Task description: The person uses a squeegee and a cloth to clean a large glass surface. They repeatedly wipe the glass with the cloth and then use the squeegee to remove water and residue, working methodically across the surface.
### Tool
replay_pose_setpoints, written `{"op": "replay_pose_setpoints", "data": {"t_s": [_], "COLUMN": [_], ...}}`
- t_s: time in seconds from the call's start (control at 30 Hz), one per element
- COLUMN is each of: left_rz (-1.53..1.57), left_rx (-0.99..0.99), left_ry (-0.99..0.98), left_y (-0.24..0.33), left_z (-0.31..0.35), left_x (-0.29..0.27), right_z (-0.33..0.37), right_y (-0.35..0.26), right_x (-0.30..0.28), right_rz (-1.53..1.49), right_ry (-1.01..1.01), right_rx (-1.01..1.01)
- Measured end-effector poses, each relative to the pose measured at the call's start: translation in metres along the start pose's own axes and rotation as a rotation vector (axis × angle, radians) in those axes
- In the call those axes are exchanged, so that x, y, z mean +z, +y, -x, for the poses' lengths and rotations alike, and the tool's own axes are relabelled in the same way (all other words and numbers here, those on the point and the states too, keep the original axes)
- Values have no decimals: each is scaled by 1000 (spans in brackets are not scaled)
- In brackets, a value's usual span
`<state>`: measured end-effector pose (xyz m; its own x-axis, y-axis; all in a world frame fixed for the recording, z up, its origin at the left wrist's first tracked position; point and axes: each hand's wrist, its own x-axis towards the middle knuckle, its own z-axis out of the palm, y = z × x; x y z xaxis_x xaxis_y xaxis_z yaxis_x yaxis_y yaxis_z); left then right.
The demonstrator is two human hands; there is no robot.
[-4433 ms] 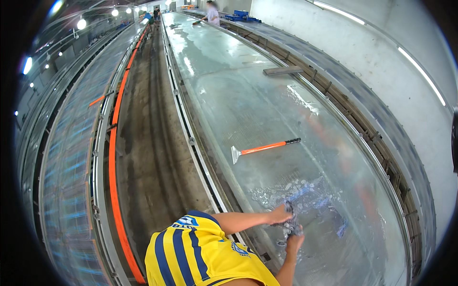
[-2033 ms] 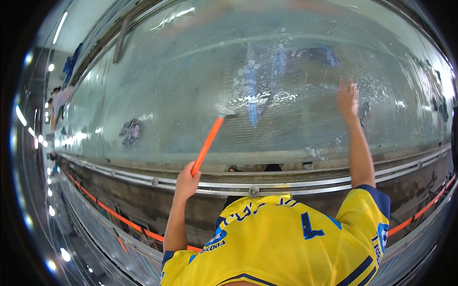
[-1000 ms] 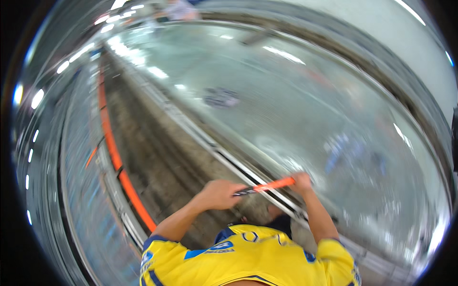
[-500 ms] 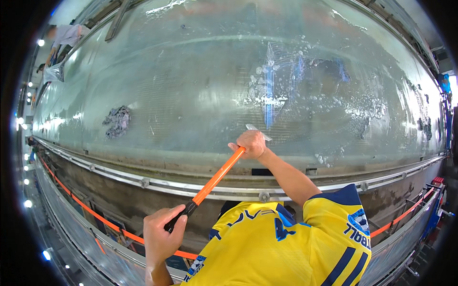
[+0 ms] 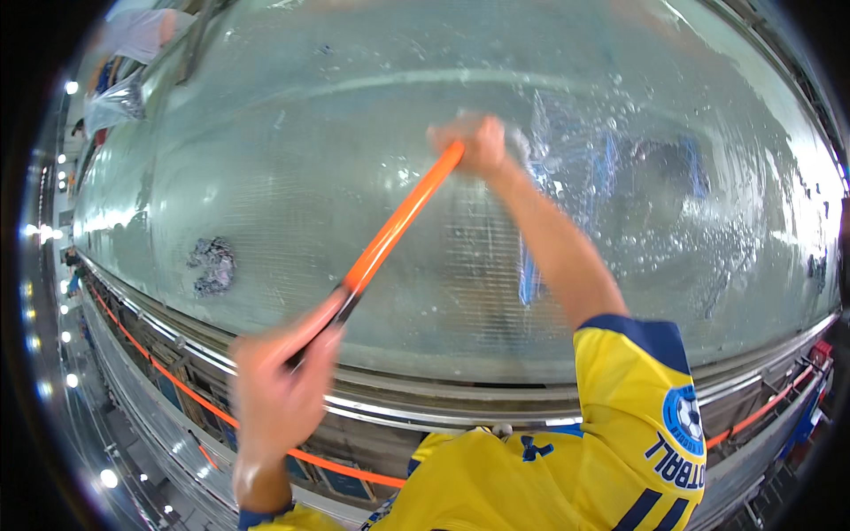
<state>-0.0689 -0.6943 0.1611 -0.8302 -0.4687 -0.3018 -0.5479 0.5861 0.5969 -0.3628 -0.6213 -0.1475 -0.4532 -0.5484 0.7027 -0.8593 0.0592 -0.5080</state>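
Observation:
Both my hands are closed on an orange pole (image 5: 401, 228) with a black end grip (image 5: 341, 314). My left hand (image 5: 288, 389) is wrapped round the black grip, low and near my body. Farther out, my right hand (image 5: 478, 146) grips the upper end of the pole, blurred by motion. The far end of the tool is hidden behind that hand. Under the pole lies a wide, wet, translucent greenish sheet (image 5: 354, 186), with bubbles and blue streaks showing to the right of my right hand.
A crumpled grey cloth-like lump (image 5: 212, 265) lies on the sheet at left. A metal rail (image 5: 372, 411) borders the near edge, with an orange strip (image 5: 354, 475) below it. At the far left a person in a pale top (image 5: 133, 35) stands by a clear plastic bag (image 5: 115, 102).
My right hand has moved outward over the sheet, away from my body, with the pole. The left hand has shifted slightly left and up. My view now sits farther over the sheet.

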Motion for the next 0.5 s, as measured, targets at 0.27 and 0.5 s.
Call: {"op": "replay_pose_setpoints", "data": {"t_s": [0.27, 0.5], "left_rz": [298, 315], "left_rx": [-90, -368], "left_ry": [96, 51], "left_y": [-41, -86], "left_z": [18, 225], "left_x": [14, -8], "right_z": [-3, 149], "right_y": [-14, -241], "right_x": [13, -57], "right_rz": [90, -51], "right_ry": [-253, -398], "right_rx": [29, 111]}}
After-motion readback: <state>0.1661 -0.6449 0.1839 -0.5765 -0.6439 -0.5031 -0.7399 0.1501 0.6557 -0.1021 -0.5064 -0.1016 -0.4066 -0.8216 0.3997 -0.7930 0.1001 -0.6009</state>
